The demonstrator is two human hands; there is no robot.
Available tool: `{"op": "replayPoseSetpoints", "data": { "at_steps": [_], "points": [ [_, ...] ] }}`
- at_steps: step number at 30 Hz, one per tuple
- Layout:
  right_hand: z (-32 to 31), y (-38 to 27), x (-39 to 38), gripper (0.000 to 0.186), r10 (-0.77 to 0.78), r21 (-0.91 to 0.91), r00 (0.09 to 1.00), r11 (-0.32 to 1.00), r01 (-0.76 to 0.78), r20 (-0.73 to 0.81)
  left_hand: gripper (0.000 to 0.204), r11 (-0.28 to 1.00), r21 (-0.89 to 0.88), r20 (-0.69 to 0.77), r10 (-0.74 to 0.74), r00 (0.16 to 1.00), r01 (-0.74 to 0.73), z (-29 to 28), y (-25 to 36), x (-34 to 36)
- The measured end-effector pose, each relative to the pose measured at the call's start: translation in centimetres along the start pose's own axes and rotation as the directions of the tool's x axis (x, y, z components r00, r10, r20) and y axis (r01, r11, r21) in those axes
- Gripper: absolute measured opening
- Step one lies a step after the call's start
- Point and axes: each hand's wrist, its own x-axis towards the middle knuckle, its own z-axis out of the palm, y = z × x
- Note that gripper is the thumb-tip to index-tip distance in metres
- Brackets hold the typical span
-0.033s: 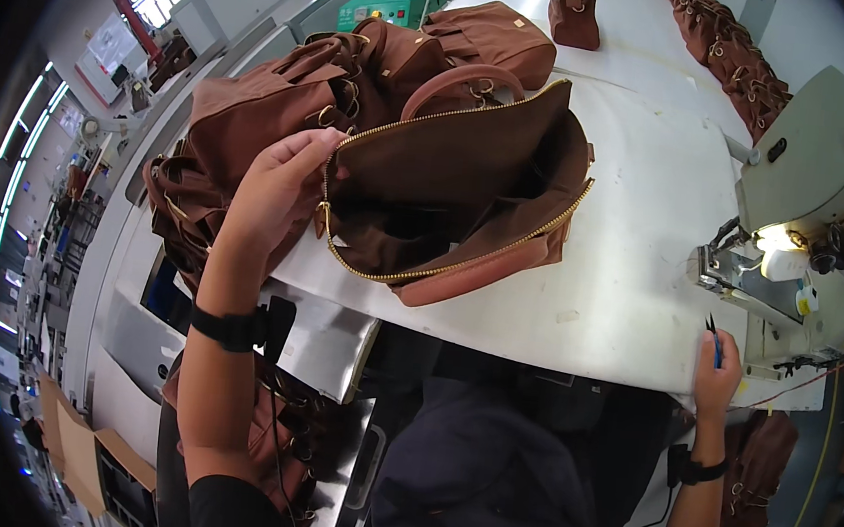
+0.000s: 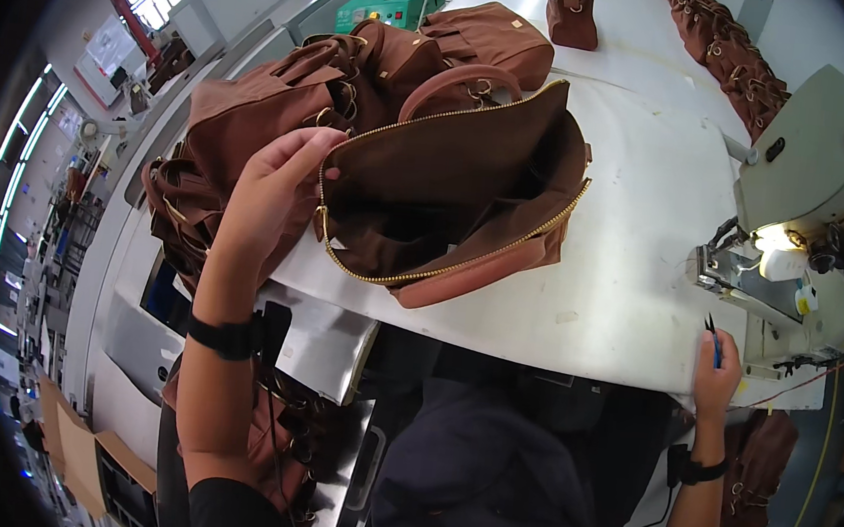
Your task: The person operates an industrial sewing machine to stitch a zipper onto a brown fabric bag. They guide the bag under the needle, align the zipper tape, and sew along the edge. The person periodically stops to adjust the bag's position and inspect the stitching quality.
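A brown bag lies unzipped on the white worktable, its gold zip, dark lining and rolled handles showing. My left hand is closed on the bag's left zipped edge, thumb and fingers gripping it near the top corner. My right hand is wrapped round a small dark-tipped tool with a blue handle, probably thread snips, at the table's front right edge, below the sewing machine's head.
More brown bags are heaped at the left, with a green machine behind them. An upright bag stands at the back; a row of bags runs along the right. A sewing machine stands right. Cardboard is lower left.
My left hand and the edge of the bag it holds have shifted very slightly to the left. My right hand stays in place.
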Motion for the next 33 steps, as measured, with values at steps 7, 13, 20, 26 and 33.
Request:
{"op": "replayPoseSetpoints", "data": {
  "at_steps": [7, 13, 20, 26, 33],
  "points": [
    [0.1, 0.0, -0.3, 0.021, -0.091, -0.049, 0.995, 0.995, 0.088, -0.051, 0.024, 0.718, 0.462, 0.221, 0.476, 0.852, -0.521, 1.2, 2.1, -8.1],
    [-0.2, -1.1, 0.3, 0.024, -0.073, -0.118, 0.997, 0.991, 0.069, -0.032, 0.026, 0.622, 0.583, 0.239, 0.483, 0.842, -0.523, 4.4, 0.2, -11.2],
    [-2.1, -0.7, 2.1, 0.034, -0.202, -0.365, 0.977, 0.916, 0.164, -0.07, 0.029, 0.548, 0.485, 0.358, 0.586, 0.727, -0.681, 8.0, 0.4, -13.5],
    [-2.0, -7.8, -1.2, 0.036, -0.15, -0.064, 0.971, 0.984, 0.165, 0.185, 0.028, 0.55, 0.385, 0.415, 0.614, 0.671, -0.741, 10.5, -0.2, -15.2],
    [1.6, -21.1, 0.5, 0.031, 0.023, 0.505, 0.865, 0.804, -0.314, 0.501, 0.026, 0.509, 0.409, 0.433, 0.622, 0.652, -0.758, 11.4, -1.2, -16.8]
  ]
}}
